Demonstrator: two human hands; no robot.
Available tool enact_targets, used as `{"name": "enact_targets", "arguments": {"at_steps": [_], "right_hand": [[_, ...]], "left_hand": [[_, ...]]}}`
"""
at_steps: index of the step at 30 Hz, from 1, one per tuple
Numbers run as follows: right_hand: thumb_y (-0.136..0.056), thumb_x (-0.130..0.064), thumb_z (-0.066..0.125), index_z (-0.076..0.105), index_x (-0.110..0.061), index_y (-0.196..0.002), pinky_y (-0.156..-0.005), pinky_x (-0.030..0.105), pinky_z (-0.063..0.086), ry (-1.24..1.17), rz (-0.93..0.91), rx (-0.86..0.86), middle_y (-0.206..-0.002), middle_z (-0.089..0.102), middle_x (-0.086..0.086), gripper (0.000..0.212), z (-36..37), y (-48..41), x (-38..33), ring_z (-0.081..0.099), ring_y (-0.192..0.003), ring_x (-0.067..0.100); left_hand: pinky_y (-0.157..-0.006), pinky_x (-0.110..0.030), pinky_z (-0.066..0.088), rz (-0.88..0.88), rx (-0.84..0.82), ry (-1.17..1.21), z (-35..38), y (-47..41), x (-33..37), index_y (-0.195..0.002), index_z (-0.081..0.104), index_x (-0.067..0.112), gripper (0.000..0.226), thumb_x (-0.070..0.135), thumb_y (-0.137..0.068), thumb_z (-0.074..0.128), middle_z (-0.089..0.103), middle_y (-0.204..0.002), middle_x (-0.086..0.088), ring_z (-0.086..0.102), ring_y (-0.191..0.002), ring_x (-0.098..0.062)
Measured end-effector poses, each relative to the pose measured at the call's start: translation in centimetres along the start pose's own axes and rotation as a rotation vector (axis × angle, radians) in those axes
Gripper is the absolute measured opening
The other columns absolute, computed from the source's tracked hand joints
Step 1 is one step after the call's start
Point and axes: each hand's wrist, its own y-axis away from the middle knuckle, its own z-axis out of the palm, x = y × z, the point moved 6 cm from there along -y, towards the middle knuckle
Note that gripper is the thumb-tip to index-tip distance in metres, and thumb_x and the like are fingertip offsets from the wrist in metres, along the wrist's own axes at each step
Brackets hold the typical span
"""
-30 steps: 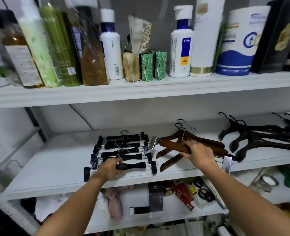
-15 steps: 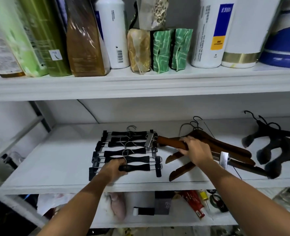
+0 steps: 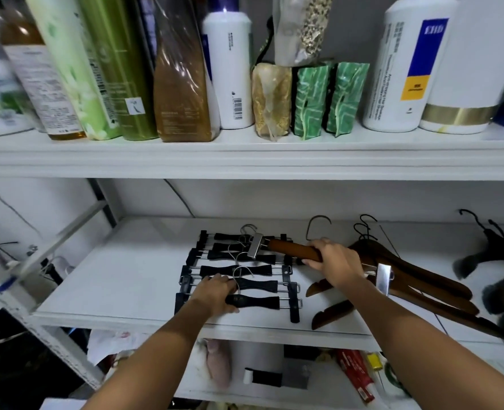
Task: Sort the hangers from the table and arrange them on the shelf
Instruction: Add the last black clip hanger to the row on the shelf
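A person is reaching both hands onto a white middle shelf (image 3: 120, 291) where hangers are lying sorted in three groups. The left hand (image 3: 215, 294) is resting on a row of black clip hangers (image 3: 239, 270), its fingers curling around the nearest one. The right hand (image 3: 332, 261) is gripping a brown wooden clip hanger (image 3: 289, 248) beside the brown wooden pile (image 3: 422, 279). Black flocked hangers (image 3: 493, 261) are lying far right. Sorting appears nearly finished; no counter is showing.

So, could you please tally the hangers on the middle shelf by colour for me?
Black clip hangers: 6
Brown wooden hangers: 3 that I can tell apart, one in the right hand
Dark fuzzy hangers: 3 in view, cut off at the frame edge
Total: 12 visible
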Motion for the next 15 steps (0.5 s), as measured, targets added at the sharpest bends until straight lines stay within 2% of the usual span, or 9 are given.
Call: {"name": "enact_targets", "arguments": {"at_steps": [5,10,15], "right_hand": [[-0.091,-0.049,0.056,0.049,-0.031,-0.134,-0.081,0.033,0.052,-0.003,-0.023,0.005,-0.12,0.058,-0.007,0.048,-0.3,-0.8,-1.4,0.058,-0.106,0.014],[-0.092,-0.048,0.055,0.049,-0.032,-0.134,-0.082,0.031,0.049,-0.005,-0.064,0.001,-0.12,0.058,-0.006,0.046,-0.6,-2.1,-4.4,0.058,-0.108,0.016],[-0.091,-0.047,0.057,0.051,-0.032,-0.132,-0.082,0.033,0.048,-0.034,-0.108,-0.001,-0.122,0.059,-0.005,0.044,0.1,-3.9,-9.4,0.057,-0.111,0.019]], "left_hand": [[-0.104,-0.036,0.033,0.061,-0.006,0.061,-1.2,0.3,-1.2,-0.131,0.047,0.019,0.06,0.056,-0.085,0.056,0.049,-0.13,-0.003,0.041,-0.125,-0.021],[-0.098,-0.027,0.035,0.049,0.177,0.146,-4.3,1.6,-5.1,-0.133,0.046,0.02,0.05,0.05,-0.094,0.046,0.05,-0.126,-0.002,0.045,-0.118,-0.02],[-0.099,-0.028,0.034,-0.009,0.269,0.039,-6.7,3.8,-11.4,-0.135,0.045,0.02,0.042,0.04,-0.098,0.042,0.049,-0.132,-0.002,0.045,-0.119,-0.021]]}}
